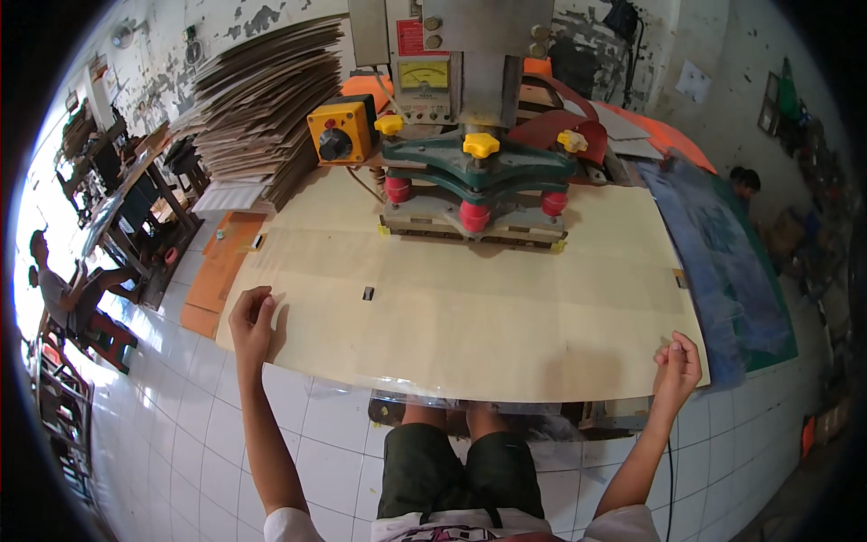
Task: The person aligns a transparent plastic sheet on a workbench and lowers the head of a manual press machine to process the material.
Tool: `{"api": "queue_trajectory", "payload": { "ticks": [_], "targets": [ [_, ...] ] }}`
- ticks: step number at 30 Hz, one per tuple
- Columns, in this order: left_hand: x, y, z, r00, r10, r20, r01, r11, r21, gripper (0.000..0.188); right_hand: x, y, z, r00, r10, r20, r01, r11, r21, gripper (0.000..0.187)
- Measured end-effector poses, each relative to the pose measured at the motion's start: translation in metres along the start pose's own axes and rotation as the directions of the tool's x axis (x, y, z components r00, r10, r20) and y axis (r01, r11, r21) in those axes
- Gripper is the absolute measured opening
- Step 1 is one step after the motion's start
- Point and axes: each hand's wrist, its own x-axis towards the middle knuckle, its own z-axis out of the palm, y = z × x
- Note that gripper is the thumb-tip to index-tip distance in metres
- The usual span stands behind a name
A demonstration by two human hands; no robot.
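A broad pale cream sheet point(452, 334) lies over the worktable under a press. Near its left front part my left hand point(253, 323) is closed, the fingers curled together and a shadow beside them on the sheet. My right hand point(679, 366) is by the sheet's right front corner, thumb and fingers pinched together. What either hand holds, if anything, I cannot make out. Shiny clear plastic point(406, 395) shows along the front edge. Above the back of the sheet stands the press head point(479, 176), dark green with yellow knobs, red cushions and a metal bar below.
A tall stack of brown boards point(262, 108) stands back left, beside a yellow control box point(343, 129) with a black knob. Orange board point(221, 271) borders the left side, blue sheeting point(722, 262) the right. A person point(68, 280) sits far left; another person's head point(746, 181) shows at right.
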Motion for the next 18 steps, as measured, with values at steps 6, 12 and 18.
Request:
{"api": "queue_trajectory", "payload": {
  "ticks": [6, 12, 18],
  "targets": [
    [-0.0008, 0.0032, -0.0003, 1.0, -0.01, 0.007, 0.01, 1.0, -0.003, 0.019, -0.0014, -0.004, 0.004, 1.0, -0.008, -0.005, 0.008, 1.0, -0.006, 0.017],
    [-0.0007, 0.0045, 0.0023, 1.0, 0.012, -0.02, -0.012, 1.0, -0.012, 0.017, -0.0017, -0.0046, 0.0042, 1.0, -0.01, -0.019, 0.009, 1.0, -0.013, 0.018],
    [-0.0001, 0.0015, 0.0007, 0.999, 0.014, -0.03, -0.014, 1.0, 0.006, 0.016, -0.0032, -0.0049, 0.0046, 1.0, -0.003, -0.022, 0.002, 1.0, -0.028, 0.018]
  ]
}}
